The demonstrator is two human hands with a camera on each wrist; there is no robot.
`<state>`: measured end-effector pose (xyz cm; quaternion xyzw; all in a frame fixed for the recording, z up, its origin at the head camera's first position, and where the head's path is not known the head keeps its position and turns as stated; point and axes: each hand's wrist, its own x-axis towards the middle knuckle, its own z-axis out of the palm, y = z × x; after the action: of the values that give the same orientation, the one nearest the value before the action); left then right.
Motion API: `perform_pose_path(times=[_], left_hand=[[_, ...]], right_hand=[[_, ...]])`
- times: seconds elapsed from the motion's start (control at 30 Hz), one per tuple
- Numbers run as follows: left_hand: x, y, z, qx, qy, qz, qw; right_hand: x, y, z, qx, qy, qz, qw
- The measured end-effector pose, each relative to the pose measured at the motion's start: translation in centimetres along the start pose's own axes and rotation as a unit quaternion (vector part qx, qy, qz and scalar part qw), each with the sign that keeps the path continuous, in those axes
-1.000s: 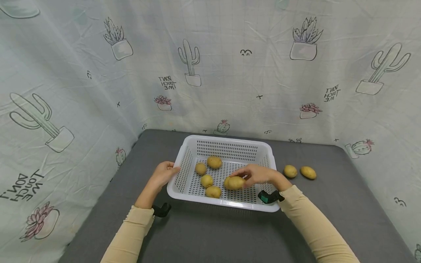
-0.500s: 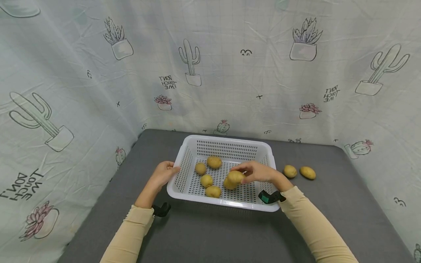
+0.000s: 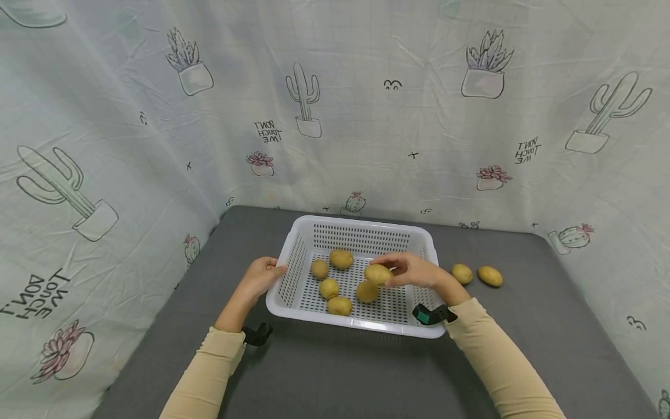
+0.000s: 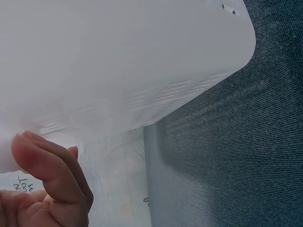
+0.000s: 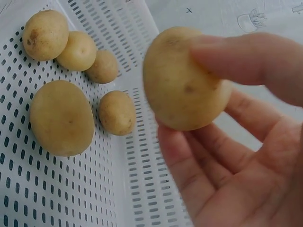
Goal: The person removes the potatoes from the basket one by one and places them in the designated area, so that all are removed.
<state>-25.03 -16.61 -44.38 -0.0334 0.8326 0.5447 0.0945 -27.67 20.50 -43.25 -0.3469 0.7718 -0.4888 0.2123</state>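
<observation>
A white perforated plastic basket rests on the dark table. My left hand grips its left rim, thumb over the top; in the left wrist view the curled fingers lie against the outer side. Over the basket, my right hand pinches a potato between thumb and fingertips, raised above the others. Beneath it on the basket floor lies another potato. Several more potatoes sit toward the left, among them one at the back and one near the front wall.
Two potatoes, one nearer and one farther right, lie on the grey table just right of the basket. A pale curtain printed with cactus drawings hangs behind the table and along both sides.
My right hand has lifted its potato up and slightly right, uncovering the potato beneath. My left hand and the basket have stayed in place.
</observation>
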Motion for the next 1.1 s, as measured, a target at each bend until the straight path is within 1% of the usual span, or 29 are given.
perform_pose_path(times=[0.23, 0.53, 0.7, 0.93, 1.1], left_hand=[[0.0, 0.0, 0.0, 0.000, 0.003, 0.002, 1.0000], [0.0, -0.1, 0.0, -0.001, 0.002, -0.004, 1.0000], [0.0, -0.1, -0.1, -0.002, 0.001, -0.003, 1.0000], [0.0, -0.1, -0.1, 0.000, 0.000, 0.000, 1.0000], [0.0, -0.1, -0.1, -0.001, 0.000, 0.003, 1.0000]], right_hand=[[-0.4, -0.6, -0.7, -0.019, 0.028, 0.003, 0.999], [-1.2, -1.2, -2.0, -0.009, 0.075, -0.012, 0.997], [-2.0, -1.6, -2.6, -0.004, 0.092, -0.031, 0.995], [-3.2, -1.8, -3.4, 0.007, 0.116, -0.021, 0.993], [-4.1, -1.8, -4.0, 0.001, 0.131, -0.031, 0.991]])
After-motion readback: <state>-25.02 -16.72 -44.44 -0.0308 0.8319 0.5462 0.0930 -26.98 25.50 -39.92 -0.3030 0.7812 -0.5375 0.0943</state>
